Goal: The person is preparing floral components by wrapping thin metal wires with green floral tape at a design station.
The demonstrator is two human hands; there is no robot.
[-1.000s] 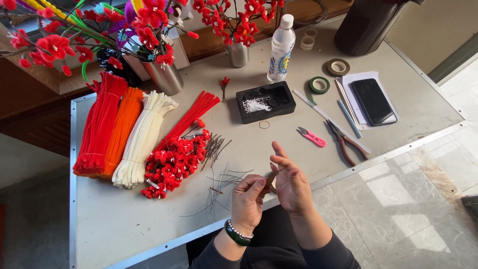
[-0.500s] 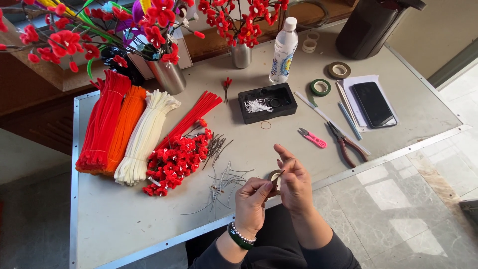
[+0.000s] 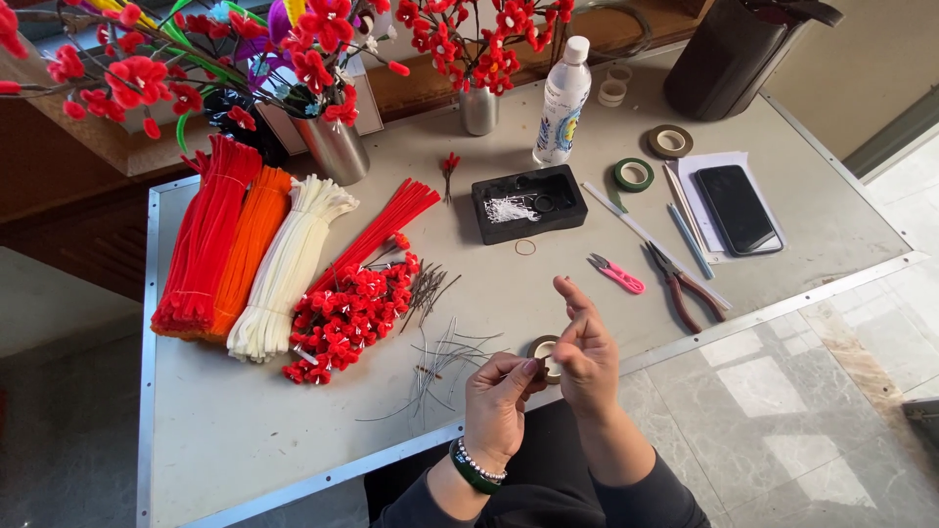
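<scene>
This looks like a small craft workshop where artificial flowers are made by hand. A grey desk with a metal edge carries bundles of red, orange and cream pipe cleaners, a heap of small red flowers and loose thin wires. Tools lie to the side: pink snips, pliers, rolls of green and brown tape, and a black tray of small parts. Finished red blossom branches stand in metal vases along the back. The floor is pale stone tile.
</scene>
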